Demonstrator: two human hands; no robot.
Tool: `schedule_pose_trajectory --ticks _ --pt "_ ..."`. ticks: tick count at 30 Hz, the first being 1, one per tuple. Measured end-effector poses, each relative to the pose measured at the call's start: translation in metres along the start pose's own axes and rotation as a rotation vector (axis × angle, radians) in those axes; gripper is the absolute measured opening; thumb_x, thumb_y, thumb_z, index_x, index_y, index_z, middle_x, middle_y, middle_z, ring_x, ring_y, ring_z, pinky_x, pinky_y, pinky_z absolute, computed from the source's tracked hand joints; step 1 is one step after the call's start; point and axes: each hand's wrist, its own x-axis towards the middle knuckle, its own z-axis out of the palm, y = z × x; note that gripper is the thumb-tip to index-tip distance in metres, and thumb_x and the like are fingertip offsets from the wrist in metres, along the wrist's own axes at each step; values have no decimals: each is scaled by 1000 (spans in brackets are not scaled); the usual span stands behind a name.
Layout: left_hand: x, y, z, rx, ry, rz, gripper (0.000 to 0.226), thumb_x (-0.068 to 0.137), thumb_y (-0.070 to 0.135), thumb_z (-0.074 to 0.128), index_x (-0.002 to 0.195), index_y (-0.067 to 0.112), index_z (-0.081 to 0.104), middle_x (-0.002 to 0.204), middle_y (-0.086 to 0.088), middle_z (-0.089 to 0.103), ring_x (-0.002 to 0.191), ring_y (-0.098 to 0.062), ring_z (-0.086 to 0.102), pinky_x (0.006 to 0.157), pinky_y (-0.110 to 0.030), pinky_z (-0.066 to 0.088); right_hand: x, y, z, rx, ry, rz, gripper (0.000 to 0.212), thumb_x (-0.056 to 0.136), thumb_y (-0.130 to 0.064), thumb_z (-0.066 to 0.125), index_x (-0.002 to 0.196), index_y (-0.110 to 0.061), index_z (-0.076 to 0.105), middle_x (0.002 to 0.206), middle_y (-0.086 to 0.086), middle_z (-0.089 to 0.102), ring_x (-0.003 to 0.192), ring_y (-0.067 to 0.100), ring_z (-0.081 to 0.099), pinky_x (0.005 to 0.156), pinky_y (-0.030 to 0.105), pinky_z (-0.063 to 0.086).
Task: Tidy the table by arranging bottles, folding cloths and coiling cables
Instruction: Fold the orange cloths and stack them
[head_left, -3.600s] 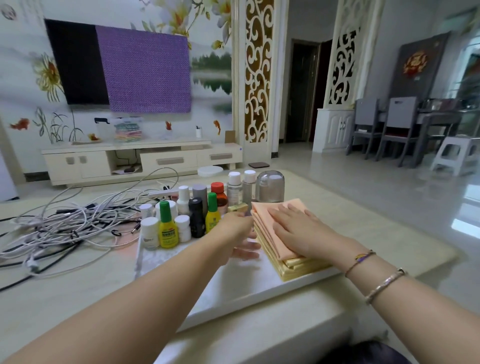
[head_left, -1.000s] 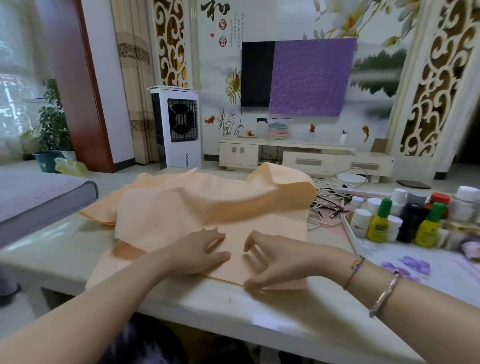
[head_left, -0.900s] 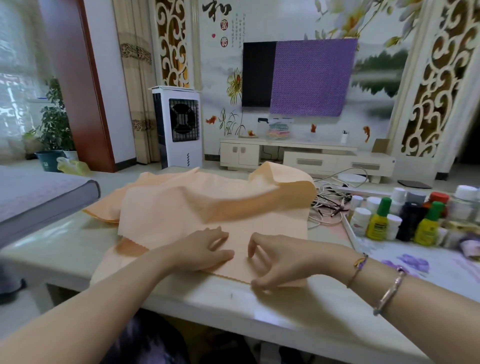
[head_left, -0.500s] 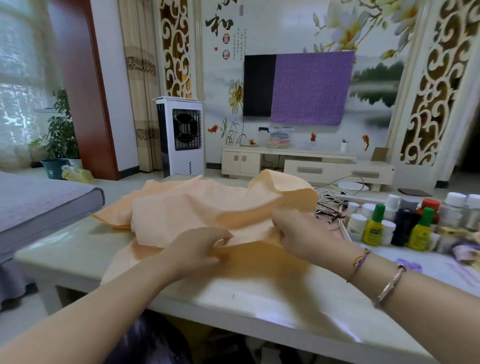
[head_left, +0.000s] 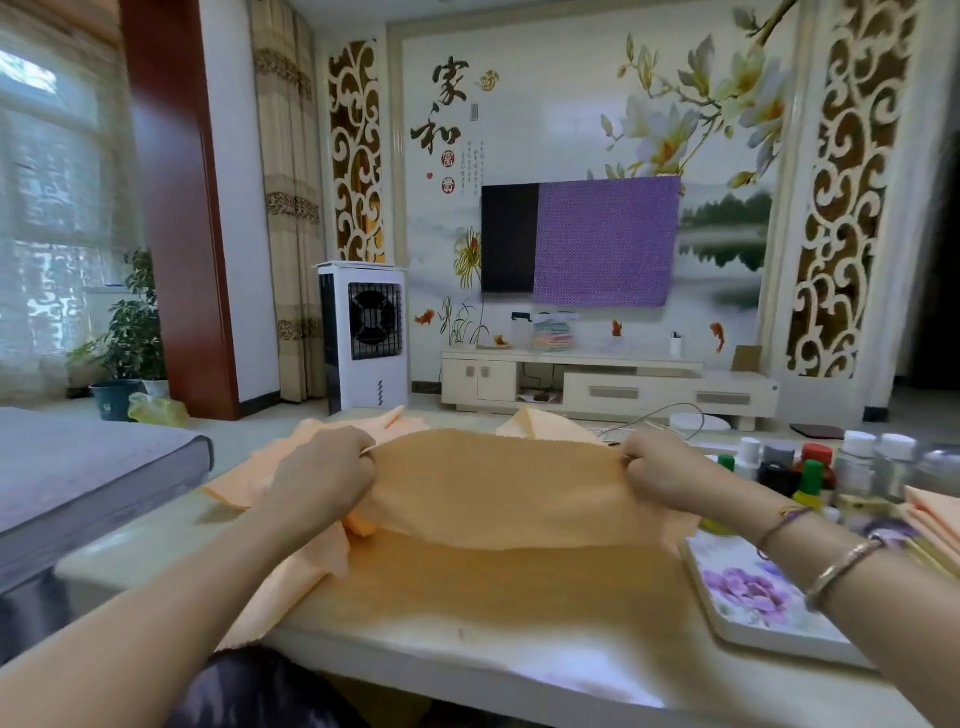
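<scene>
the fingers (head_left: 363, 451) of the left hand (head_left: 324, 475) are curled tight round the top left corner of an orange cloth (head_left: 498, 491), and the fingers (head_left: 626, 460) of the right hand (head_left: 662, 470) are curled round its top right corner in the same way. the cloth is held stretched between the two hands, lifted above the table (head_left: 467, 654), with its lower edge hanging free and sagging in the middle. more orange cloths (head_left: 291, 566) are heaped under and behind it on the left part of the table, one fold drooping over the near edge. two bracelets (head_left: 836, 569) are worn on the right wrist. to the right, a white tray with purple flowers (head_left: 748, 603) is laid on the table, and a cluster of small bottles (head_left: 810, 473) with white, green, red and black caps is stood at its far end. a stack of folded orange cloths (head_left: 935, 525) is seen at the right edge, on the tray. thin white cables (head_left: 654, 418) are visible behind the right hand, on the far side of the table.
</scene>
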Motion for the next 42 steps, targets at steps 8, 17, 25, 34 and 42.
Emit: schedule_pose_trajectory --ticks 8,17,25,34,42 --pt "6 10 -31 250 -543 34 29 92 38 50 66 24 52 71 6 51 67 -9 47 60 -21 34 -15 -20 7 -159 -377 -5 20 79 2 41 73 -11 55 72 3 51 70 18 45 51 25 29" --pt "-2 2 15 100 -470 252 21 99 25 39 88 17 55 89 2 56 82 -14 49 72 -29 37 -18 -20 62 -124 -442 -152 57 84 -1 37 129 -30 56 136 -3 53 121 16 50 100 31 43" --pt "5 0 67 254 -516 279 20 101 27 29 99 14 44 94 -5 56 87 -22 53 82 -40 43 6 5 85 -411 -371 -88 44 97 -24 34 140 -33 36 149 8 36 128 29 45 103 49 37" --pt "13 -27 83 379 -425 79 48 93 56 32 127 24 43 122 -1 57 107 -20 56 93 -39 48 27 11 98 -475 -242 4 55 91 -13 39 145 -17 29 146 8 36 123 32 50 93 48 44" --pt "23 -6 62 724 -443 -16 64 88 73 28 114 24 61 112 3 62 104 -19 56 89 -33 46 49 7 76 -439 23 108 60 92 -6 36 149 -3 16 161 8 -4 112 32 59 74 36 41"
